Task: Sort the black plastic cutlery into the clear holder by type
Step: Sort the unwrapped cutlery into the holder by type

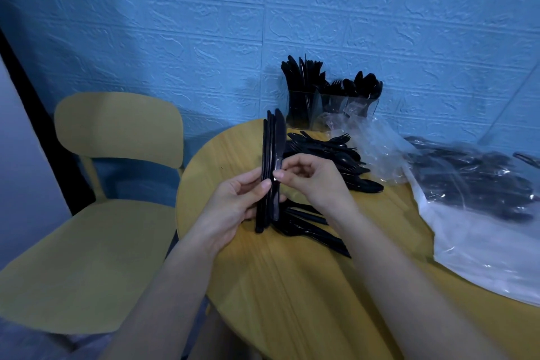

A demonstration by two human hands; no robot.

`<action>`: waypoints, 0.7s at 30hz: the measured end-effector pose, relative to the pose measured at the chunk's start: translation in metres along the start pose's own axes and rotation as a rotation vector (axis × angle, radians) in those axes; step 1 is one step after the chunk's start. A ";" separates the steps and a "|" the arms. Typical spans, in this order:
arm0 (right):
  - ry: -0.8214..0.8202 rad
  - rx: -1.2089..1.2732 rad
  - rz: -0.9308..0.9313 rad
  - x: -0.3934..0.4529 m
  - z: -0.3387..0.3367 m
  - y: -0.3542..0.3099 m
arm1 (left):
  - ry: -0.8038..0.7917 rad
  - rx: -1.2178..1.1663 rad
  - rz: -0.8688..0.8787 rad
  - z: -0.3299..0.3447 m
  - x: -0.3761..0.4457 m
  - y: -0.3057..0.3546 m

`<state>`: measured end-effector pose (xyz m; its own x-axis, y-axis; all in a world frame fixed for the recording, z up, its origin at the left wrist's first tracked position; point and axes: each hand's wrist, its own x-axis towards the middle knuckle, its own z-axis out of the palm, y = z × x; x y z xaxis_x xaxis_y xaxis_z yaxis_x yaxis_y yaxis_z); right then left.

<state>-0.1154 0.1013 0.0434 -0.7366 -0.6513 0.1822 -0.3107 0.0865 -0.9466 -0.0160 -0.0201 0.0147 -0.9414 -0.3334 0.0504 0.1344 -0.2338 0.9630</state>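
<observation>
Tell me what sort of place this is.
Probably a small break room or home dining corner. A round wooden table stands against a blue textured wall, with a yellow chair beside it and a clear holder of black cutlery.

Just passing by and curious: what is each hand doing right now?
Left hand: grips a bundle of black knives, held upright above the table.
Right hand: pinches one knife of that bundle between thumb and fingertips.
</observation>
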 end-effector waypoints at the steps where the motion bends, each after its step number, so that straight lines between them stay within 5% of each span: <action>1: 0.011 -0.035 -0.015 0.000 0.002 0.000 | -0.003 -0.002 -0.001 0.000 0.000 0.000; 13: -0.066 0.104 0.036 -0.002 0.000 0.002 | -0.024 -0.007 0.023 0.004 -0.001 0.001; 21: -0.025 -0.030 -0.011 0.001 0.001 0.005 | -0.005 0.027 0.062 0.006 -0.002 0.000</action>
<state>-0.1171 0.1004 0.0390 -0.7180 -0.6708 0.1857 -0.3368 0.1015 -0.9361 -0.0164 -0.0138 0.0158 -0.9332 -0.3417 0.1115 0.1841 -0.1881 0.9647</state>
